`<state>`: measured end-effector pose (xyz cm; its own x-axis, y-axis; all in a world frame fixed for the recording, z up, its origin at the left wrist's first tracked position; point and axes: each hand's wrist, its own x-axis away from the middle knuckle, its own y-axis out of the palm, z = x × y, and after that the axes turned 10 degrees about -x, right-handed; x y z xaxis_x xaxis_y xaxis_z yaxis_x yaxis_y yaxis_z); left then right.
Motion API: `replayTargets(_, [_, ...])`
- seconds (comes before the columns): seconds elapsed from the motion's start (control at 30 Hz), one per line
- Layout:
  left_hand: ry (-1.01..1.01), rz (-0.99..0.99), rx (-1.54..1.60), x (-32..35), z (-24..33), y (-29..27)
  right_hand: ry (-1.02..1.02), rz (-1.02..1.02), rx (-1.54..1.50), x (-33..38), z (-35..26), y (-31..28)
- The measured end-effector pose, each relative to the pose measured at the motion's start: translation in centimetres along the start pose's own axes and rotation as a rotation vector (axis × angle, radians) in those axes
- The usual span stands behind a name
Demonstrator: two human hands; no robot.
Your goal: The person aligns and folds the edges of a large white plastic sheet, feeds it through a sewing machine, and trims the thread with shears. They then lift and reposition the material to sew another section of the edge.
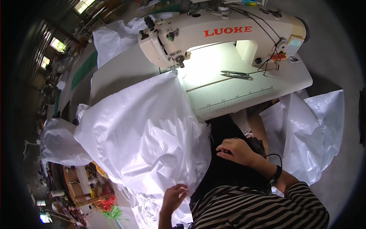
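White plastic sheeting (141, 133) spills off the table under the sewing machine (213, 34). The left hand (173, 198) pinches its lower edge, fingers together; the right hand (236, 150) rests loosely curled on dark cloth. One-handed, the slippery sheet could drag crooked at the needle.

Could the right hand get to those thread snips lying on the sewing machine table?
Probably yes. The right hand rests on dark cloth in the lap, and nothing lies between it and the snips on the bare table.
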<state>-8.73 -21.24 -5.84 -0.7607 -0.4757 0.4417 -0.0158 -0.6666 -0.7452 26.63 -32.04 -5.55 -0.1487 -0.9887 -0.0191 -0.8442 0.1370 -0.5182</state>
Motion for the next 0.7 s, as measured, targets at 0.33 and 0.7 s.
replayTargets(0.33, [-0.133, 0.405, 0.276, -2.9, 5.6, -0.4, -0.46, -0.712, -0.151, 0.7, -4.9, 10.3])
replayTargets(0.7, [-0.297, 0.277, 0.519, 1.2, 3.9, -2.6, -0.621, -0.507, 0.032, 0.4, -7.7, 9.0])
